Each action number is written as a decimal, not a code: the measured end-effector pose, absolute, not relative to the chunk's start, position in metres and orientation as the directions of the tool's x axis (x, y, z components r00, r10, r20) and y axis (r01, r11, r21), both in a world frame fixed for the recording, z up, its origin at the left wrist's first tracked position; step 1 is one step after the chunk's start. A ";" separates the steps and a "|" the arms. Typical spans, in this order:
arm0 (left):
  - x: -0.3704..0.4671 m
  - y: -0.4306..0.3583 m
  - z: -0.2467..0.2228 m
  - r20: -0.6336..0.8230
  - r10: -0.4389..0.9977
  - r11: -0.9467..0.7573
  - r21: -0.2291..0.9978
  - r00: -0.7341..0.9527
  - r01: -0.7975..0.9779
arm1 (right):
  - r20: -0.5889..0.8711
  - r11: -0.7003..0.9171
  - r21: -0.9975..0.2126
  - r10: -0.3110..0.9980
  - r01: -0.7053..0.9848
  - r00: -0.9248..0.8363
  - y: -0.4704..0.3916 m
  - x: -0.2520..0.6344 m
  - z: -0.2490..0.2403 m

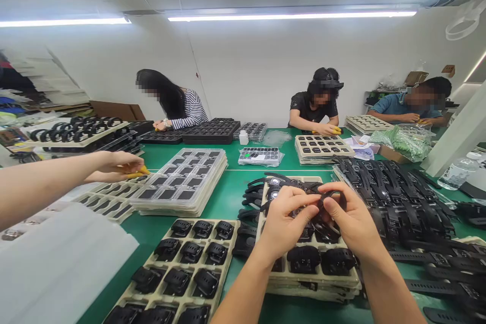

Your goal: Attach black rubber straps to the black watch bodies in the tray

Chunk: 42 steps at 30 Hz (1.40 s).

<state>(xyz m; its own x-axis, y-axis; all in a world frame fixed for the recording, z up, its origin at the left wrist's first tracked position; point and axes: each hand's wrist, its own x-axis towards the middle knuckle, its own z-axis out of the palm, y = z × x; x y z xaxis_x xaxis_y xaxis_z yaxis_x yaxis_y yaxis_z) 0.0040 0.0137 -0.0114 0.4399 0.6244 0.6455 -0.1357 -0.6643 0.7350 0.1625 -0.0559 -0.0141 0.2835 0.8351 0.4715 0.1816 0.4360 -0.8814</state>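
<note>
Above a stack of cream trays (315,283), my left hand (286,215) and my right hand (347,212) hold one black watch (322,215) between them. Thumbs and fingertips of both hands pinch its strap, and the fingers partly cover it. In the tray beneath, black watches (304,259) sit in the front compartments. Left of that stack, another cream tray (234,233) holds rows of black watches with curled straps (192,251). Loose straps (246,238) stick out between the two trays.
Many flat-laid black watches (395,187) cover the right side. A clear tray stack (182,182) stands at centre left. A co-worker's arms (76,174) reach in from the left. Three people work across the green table (243,187). A bottle (459,171) stands at right.
</note>
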 end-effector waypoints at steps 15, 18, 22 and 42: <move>-0.001 0.014 -0.012 0.933 -0.030 -0.980 -0.099 0.359 0.175 | 0.423 0.364 -0.906 0.785 0.216 0.452 -0.056 0.154 -0.004; -0.004 0.018 -0.014 0.933 -0.019 -0.982 -0.084 0.359 0.167 | 0.425 0.385 -0.904 0.773 0.184 0.471 -0.058 0.152 -0.006; -0.012 0.022 -0.005 0.945 0.019 -0.988 -0.033 0.326 0.151 | 0.427 0.400 -0.900 0.738 0.171 0.522 -0.061 0.165 -0.009; -0.056 0.022 0.009 0.791 0.576 -0.815 0.576 -0.205 -0.064 | 0.082 0.006 -0.347 0.996 0.938 0.024 0.096 0.253 -0.021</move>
<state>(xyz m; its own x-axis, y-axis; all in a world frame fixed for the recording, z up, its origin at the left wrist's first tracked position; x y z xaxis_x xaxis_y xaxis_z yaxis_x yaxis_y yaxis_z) -0.0560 0.0221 0.0089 -0.2049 0.5759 0.7914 -0.0641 -0.8148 0.5762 0.2525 0.0958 -0.0212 0.0242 0.9963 0.0825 0.9378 0.0060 -0.3471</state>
